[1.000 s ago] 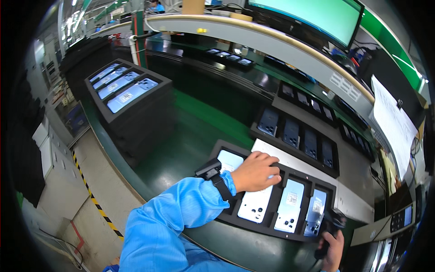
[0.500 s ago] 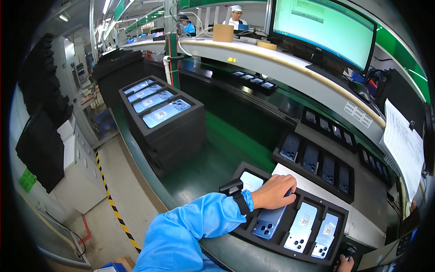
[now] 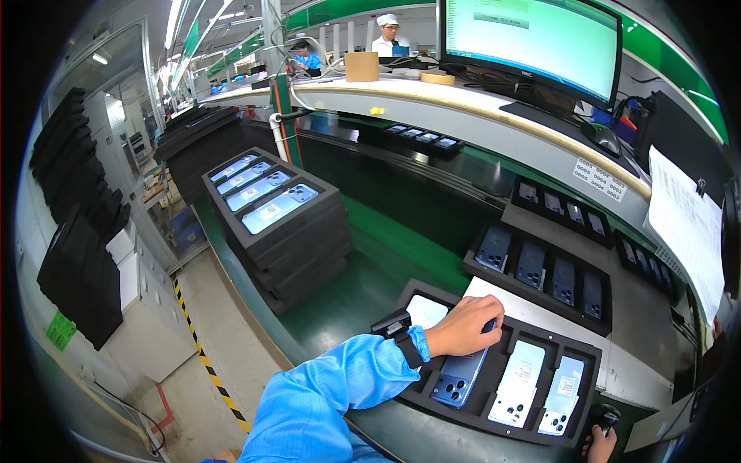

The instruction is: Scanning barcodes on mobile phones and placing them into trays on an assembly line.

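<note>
Left hand: it [image 3: 465, 324] is curled over the far end of a blue phone [image 3: 457, 380] and seems to grip it; the fingertips are partly hidden.
Right hand: it [image 3: 600, 445] is closed around a black handheld device [image 3: 609, 420], at the near right, beside the tray.
Good handling: I think the phone should be held by its edges, lightly, and kept parallel with its slot, so that the corners do not rub the foam. The sleeve [image 3: 340, 378] better stays above the other phones.
Phone place: second slot from left in the near black foam tray [image 3: 480, 417]; whether it is fully seated, I cannot tell.
Phone look: deep blue, glossy back, camera lenses at the near end; its far part is covered by the hand.
Neighbour phones: two paler ones [image 3: 519, 384] [image 3: 562, 395] at right carry white labels.
</note>
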A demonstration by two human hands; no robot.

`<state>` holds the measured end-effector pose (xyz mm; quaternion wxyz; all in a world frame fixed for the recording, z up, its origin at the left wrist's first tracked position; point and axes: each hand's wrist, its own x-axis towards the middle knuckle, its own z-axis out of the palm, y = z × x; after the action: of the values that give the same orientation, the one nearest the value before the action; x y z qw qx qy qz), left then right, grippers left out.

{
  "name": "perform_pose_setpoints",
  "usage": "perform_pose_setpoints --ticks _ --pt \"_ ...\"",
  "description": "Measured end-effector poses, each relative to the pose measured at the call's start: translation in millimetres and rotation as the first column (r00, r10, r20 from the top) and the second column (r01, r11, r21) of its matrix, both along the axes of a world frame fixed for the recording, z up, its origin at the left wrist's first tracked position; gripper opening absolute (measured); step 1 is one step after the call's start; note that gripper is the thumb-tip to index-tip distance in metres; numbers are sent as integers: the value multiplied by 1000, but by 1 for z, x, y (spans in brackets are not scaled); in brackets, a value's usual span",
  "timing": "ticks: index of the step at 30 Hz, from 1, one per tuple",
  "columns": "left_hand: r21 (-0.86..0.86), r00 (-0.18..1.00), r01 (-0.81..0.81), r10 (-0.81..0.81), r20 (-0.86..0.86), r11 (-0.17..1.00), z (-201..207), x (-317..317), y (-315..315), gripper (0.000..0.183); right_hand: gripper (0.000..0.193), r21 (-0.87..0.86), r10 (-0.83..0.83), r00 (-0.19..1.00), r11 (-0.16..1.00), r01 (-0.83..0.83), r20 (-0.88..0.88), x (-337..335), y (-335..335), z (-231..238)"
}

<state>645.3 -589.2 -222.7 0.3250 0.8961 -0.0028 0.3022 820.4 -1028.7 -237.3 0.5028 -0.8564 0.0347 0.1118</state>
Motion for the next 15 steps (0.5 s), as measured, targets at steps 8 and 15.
perform_pose_setpoints --ticks 8,15 --pt "-29 997 9 -11 -72 1000 5 -1 -1 16 12 -33 -16 999 999 17 31 27 -24 -36" --pt "-23 1000 20 -20 -9 1000 4 -2 6 16 13 -25 19 999 1000 -18 33 16 -5 -24"
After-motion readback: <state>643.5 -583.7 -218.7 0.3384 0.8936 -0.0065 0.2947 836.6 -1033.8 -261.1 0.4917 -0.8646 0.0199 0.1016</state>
